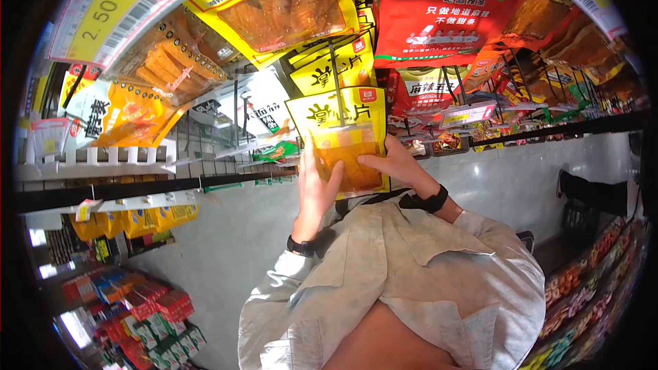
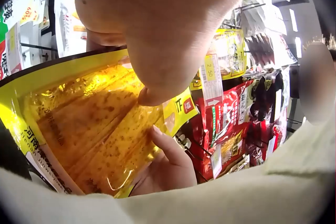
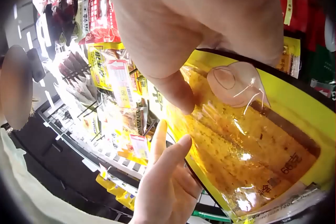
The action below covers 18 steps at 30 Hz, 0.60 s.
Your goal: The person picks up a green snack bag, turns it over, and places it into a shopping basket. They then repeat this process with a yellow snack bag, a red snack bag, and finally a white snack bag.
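Both hands grip a flat yellow snack packet point(image 1: 334, 154) in front of the chest. Through its clear window show orange-brown, speckled strips. My left hand point(image 1: 317, 181) holds the left side, with its thumb lying on the front. On the right side is my right hand point(image 1: 406, 164), its thumb across the window. Fingers behind the packet are hidden in the head view. A metal display hook point(image 1: 336, 72) overlaps the packet's top edge, and matching yellow packets point(image 1: 329, 72) hang right behind it. In the right wrist view the packet point(image 3: 247, 150) tilts below the right hand.
A large yellow packet point(image 1: 281, 14) and a red packet point(image 1: 439, 20) hang above. Price tags point(image 1: 103, 17) stick out from the rack. A dark shelf rail point(image 1: 137, 192) runs below. Stacked boxes point(image 1: 164, 322) stand at the lower left, and goods point(image 1: 582, 281) line the right.
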Available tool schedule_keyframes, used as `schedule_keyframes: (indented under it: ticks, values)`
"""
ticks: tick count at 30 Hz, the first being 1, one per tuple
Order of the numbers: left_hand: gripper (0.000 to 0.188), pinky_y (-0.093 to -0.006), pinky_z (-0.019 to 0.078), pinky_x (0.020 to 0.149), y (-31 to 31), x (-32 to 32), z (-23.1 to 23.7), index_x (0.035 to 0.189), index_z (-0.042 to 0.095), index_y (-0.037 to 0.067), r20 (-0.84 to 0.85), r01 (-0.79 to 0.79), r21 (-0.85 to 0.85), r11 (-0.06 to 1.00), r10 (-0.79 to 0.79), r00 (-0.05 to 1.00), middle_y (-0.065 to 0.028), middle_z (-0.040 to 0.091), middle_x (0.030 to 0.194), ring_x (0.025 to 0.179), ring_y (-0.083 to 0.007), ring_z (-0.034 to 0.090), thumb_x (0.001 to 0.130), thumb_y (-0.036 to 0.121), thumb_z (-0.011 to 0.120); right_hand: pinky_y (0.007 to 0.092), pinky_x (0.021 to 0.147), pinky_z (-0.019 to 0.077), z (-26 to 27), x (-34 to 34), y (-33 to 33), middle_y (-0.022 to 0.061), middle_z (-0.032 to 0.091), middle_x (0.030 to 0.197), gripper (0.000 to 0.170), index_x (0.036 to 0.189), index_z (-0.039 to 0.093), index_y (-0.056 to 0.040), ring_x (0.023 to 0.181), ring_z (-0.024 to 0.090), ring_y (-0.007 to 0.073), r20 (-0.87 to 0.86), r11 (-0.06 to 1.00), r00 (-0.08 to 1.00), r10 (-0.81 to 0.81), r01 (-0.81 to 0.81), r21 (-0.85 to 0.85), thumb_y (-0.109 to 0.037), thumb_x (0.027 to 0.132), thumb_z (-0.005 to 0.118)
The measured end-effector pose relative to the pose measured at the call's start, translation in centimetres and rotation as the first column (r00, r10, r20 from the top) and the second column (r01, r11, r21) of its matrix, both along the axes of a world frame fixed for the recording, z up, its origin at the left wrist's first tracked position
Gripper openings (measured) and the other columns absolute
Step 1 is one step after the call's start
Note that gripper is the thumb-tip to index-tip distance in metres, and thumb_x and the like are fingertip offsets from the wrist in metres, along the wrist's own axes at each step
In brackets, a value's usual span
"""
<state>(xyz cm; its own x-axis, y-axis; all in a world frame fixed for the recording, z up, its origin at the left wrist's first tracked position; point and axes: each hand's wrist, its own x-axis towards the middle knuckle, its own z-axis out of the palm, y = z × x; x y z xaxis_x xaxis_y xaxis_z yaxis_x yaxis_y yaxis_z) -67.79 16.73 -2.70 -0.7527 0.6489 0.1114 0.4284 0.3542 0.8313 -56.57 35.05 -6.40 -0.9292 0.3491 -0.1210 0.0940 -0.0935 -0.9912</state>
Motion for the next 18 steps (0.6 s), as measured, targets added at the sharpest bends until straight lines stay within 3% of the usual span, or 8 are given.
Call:
schedule_keyframes:
  ticks: [4,5,6,7,8,9,14,18]
  values:
    - [0.074,-0.0441,0.0459,0.103,1.5,-4.0,-2.5,0.15,0.035,-0.003,-0.095,0.169,0.14,0.976,-0.157,0.983,-0.0273,0.053,0.138,0.124,-0.0401,0.056,0.088,0.013,0.072,0.0346,0.104,0.0453,-1.1,-1.4,-0.9,0.0116,0.057,0.133,0.068,0.143,0.041,-0.0026,0.123,0.055,0.0184,-0.105,0.96,0.956,-0.274,0.278,0.027,-0.013,0.085,0.077]
    - [0.084,-0.0445,0.0496,0.088,2.6,-4.8,-2.9,0.156,0.026,-0.003,-0.259,0.145,0.073,0.987,-0.121,0.958,-0.0277,0.057,0.119,0.104,-0.0439,0.057,0.086,0.01,0.072,0.035,0.104,0.0448,-2.2,-1.7,-1.0,0.0124,0.056,0.134,0.071,0.144,0.038,-0.003,0.125,0.054,0.0195,-0.148,0.933,0.925,-0.349,0.359,0.041,-0.012,0.085,0.077]
    - [0.084,-0.0452,0.0493,0.089,3.4,-5.7,-3.0,0.156,0.026,-0.003,-0.217,0.151,0.092,0.984,-0.128,0.968,-0.0281,0.057,0.118,0.105,-0.0448,0.057,0.086,0.01,0.071,0.0354,0.105,0.0443,-3.3,-1.7,-1.3,0.0132,0.054,0.136,0.074,0.144,0.035,-0.0034,0.126,0.053,0.0205,-0.19,0.898,0.887,-0.421,0.437,0.053,-0.012,0.085,0.078]
    - [0.085,-0.0459,0.0491,0.09,4.1,-6.4,-2.6,0.156,0.026,-0.003,-0.173,0.158,0.11,0.981,-0.137,0.975,-0.0285,0.057,0.118,0.106,-0.0456,0.057,0.085,0.01,0.071,0.0352,0.106,0.0433,-3.9,-1.2,-1.7,0.0141,0.051,0.138,0.072,0.144,0.034,-0.0044,0.126,0.052,0.0217,-0.136,0.815,0.843,-0.521,0.538,0.215,-0.009,0.087,0.076]
    - [0.085,-0.0466,0.0488,0.091,4.7,-7.0,-2.4,0.156,0.025,-0.004,-0.128,0.165,0.126,0.978,-0.149,0.981,-0.029,0.057,0.117,0.107,-0.0465,0.056,0.085,0.01,0.071,0.0345,0.106,0.0437,-4.0,-0.7,-2.1,0.0136,0.051,0.137,0.069,0.143,0.035,-0.0046,0.124,0.053,0.0213,-0.129,0.806,0.825,-0.55,0.565,0.174,-0.008,0.087,0.076]
    - [0.082,-0.0449,0.0415,0.108,5.0,-8.0,-2.5,0.154,0.027,-0.008,-0.14,0.222,0.117,0.968,-0.206,0.969,-0.0324,0.046,0.146,0.132,-0.044,0.049,0.088,0.014,0.071,0.0338,0.105,0.044,-4.1,-0.3,-2.4,0.0131,0.051,0.137,0.066,0.142,0.037,-0.0048,0.123,0.053,0.0209,-0.124,0.794,0.805,-0.581,0.593,0.133,-0.008,0.088,0.075]
    - [0.09,-0.0465,0.0376,0.111,4.3,-9.0,-2.3,0.156,0.019,-0.006,-0.123,0.273,0.152,0.95,-0.255,0.959,-0.0335,0.042,0.146,0.133,-0.045,0.046,0.085,0.011,0.07,0.03,0.103,0.0453,-3.7,3.3,-7.1,0.0065,0.056,0.128,0.045,0.133,0.05,-0.0043,0.117,0.054,0.0152,0.105,0.689,0.693,-0.713,0.721,-0.074,-0.003,0.092,0.069]
    - [0.091,-0.0477,0.0328,0.114,1.3,-8.4,-4.5,0.158,0.019,-0.001,-0.191,0.367,0.158,0.917,-0.336,0.922,-0.0336,0.036,0.149,0.137,-0.0461,0.04,0.084,0.01,0.069,0.0293,0.1,0.0462,-2.4,5.7,-12.5,0.0055,0.061,0.121,0.033,0.125,0.056,-0.0045,0.115,0.057,0.0144,0.262,0.66,0.639,-0.723,0.751,-0.011,-0.006,0.094,0.066]
